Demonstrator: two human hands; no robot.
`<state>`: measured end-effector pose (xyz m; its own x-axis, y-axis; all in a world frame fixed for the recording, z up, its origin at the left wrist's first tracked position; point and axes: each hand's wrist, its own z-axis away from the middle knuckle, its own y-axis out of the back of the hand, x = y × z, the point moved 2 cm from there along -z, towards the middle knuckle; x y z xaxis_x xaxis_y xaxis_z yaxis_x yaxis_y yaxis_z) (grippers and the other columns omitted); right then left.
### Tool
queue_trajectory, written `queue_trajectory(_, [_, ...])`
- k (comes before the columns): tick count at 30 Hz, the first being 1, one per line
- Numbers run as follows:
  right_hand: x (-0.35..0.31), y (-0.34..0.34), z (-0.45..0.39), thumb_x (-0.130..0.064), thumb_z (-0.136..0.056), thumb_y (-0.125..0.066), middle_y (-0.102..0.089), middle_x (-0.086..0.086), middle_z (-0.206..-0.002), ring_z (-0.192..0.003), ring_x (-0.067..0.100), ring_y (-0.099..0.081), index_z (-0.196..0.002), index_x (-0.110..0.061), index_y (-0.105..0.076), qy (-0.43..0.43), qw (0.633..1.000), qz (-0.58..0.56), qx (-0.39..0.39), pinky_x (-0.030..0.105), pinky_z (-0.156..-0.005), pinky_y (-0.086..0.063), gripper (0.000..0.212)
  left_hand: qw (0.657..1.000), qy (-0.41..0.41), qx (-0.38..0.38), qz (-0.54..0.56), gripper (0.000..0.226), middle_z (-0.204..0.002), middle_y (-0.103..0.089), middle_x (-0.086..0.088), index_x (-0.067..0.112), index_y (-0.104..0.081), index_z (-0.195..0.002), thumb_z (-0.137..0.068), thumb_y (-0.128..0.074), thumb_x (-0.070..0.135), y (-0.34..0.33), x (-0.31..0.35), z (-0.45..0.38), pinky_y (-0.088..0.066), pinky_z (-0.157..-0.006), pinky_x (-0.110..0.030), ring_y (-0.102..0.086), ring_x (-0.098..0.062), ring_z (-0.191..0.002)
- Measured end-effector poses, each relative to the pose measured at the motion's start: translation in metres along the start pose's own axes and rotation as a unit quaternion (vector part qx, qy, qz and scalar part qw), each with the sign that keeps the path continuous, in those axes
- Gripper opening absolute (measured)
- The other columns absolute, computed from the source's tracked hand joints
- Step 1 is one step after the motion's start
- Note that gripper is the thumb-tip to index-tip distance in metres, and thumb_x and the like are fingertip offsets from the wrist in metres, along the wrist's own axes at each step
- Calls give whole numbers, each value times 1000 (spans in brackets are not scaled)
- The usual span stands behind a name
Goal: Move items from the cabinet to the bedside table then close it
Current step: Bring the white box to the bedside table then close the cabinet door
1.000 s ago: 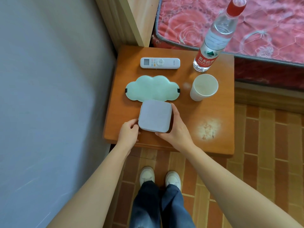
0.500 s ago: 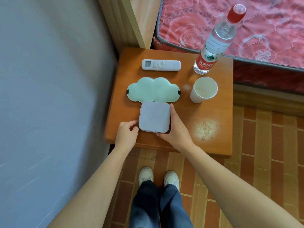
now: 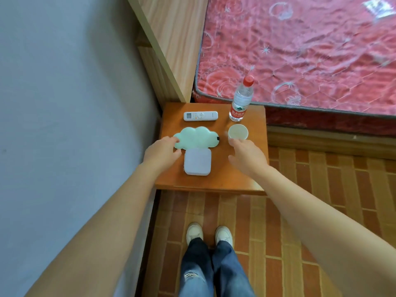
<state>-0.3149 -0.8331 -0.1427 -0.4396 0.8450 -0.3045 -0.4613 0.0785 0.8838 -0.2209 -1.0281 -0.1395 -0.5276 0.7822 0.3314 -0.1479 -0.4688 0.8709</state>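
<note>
On the orange wooden bedside table [image 3: 244, 181] lie a pale lilac square box [image 3: 197, 162], a mint cloud-shaped eye mask [image 3: 196, 137], a white remote [image 3: 200, 115], a white paper cup [image 3: 237, 132] and a clear water bottle with a red cap [image 3: 241, 100]. My left hand [image 3: 161, 151] hovers just left of the box, fingertips over the mask's left end, holding nothing. My right hand [image 3: 246, 155] floats right of the box, below the cup, fingers relaxed and empty. The cabinet front is hidden below the tabletop.
A grey wall [image 3: 64, 125] runs along the left. A wooden headboard [image 3: 171, 50] and a bed with a red patterned mattress [image 3: 310, 50] stand behind the table. The brick-patterned floor [image 3: 300, 211] lies to the right, and my feet in white shoes [image 3: 209, 234] are in front.
Both hands let go of the lilac box, which stays on the table, and spread apart to either side. The camera has risen and pulled back from the table.
</note>
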Motion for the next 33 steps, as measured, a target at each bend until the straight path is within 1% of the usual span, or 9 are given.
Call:
queue_trajectory(3, [5,54,23,-12,-90,-47,-48,9,-137,-124,28,-43,-134,-12,-39,23,994,88,60,36,-97,-42,45,997,-59,36,-36,41,-129,-54,-5,19,-44,-132,-93,-49,31,42,37,9,-50,-84,-36,-56,-23,-110])
queue_trajectory(5, [14,80,38,-11,-88,-47,-49,10,-135,-124,29,-42,-132,-10,-40,27,989,118,83,37,-98,-40,44,989,-107,66,-83,42,-127,-55,-5,19,-44,-132,-93,-48,33,63,62,15,-50,-83,-36,-56,-23,-109])
queue_trajectory(9, [35,123,78,-12,-88,-47,-49,9,-135,-126,27,-40,-132,-9,-41,7,984,117,135,37,-100,-37,44,959,-205,127,-147,40,-119,-59,-7,15,-49,-128,-92,-49,33,90,113,30,-49,-80,-35,-56,-24,-105])
queue_trajectory(12, [55,144,113,-16,-90,-47,-48,8,-137,-129,25,-38,-135,-10,-38,-14,979,109,173,36,-105,-33,47,942,-259,147,-156,36,-112,-60,-9,13,-52,-121,-91,-50,32,95,151,39,-50,-79,-35,-56,-25,-97])
queue_trajectory(18, [119,171,186,-22,-92,-46,-44,8,-141,-134,23,-33,-138,-10,-35,-110,965,91,221,37,-109,-30,49,908,-363,122,-170,37,-113,-57,-11,9,-51,-121,-91,-47,31,78,235,58,-48,-79,-38,-53,-28,-101])
queue_trajectory(23, [174,175,256,-21,-90,-49,-47,7,-138,-132,23,-37,-136,-10,-39,-199,944,57,257,37,-108,-32,48,866,-456,97,-181,41,-120,-53,-10,10,-48,-127,-93,-45,33,53,318,87,-43,-80,-37,-51,-29,-109])
queue_trajectory(26, [207,171,303,-20,-90,-49,-47,7,-138,-131,23,-38,-136,-10,-39,-258,926,46,271,37,-106,-33,48,835,-509,89,-189,43,-123,-54,-11,12,-47,-128,-93,-44,36,32,371,111,-44,-84,-39,-51,-31,-112])
queue_trajectory(29, [241,166,352,-22,-91,-50,-47,6,-139,-131,22,-37,-136,-12,-39,-313,905,40,285,36,-106,-32,48,816,-546,76,-177,45,-125,-54,-10,14,-46,-130,-93,-43,38,7,419,139,-43,-87,-40,-51,-30,-114])
queue_trajectory(33, [282,156,422,-24,-91,-50,-47,6,-139,-132,22,-37,-136,-13,-39,-389,869,27,304,38,-107,-32,47,787,-590,57,-170,42,-120,-57,-10,13,-50,-125,-92,-42,38,-29,480,182,-44,-86,-39,-52,-29,-111])
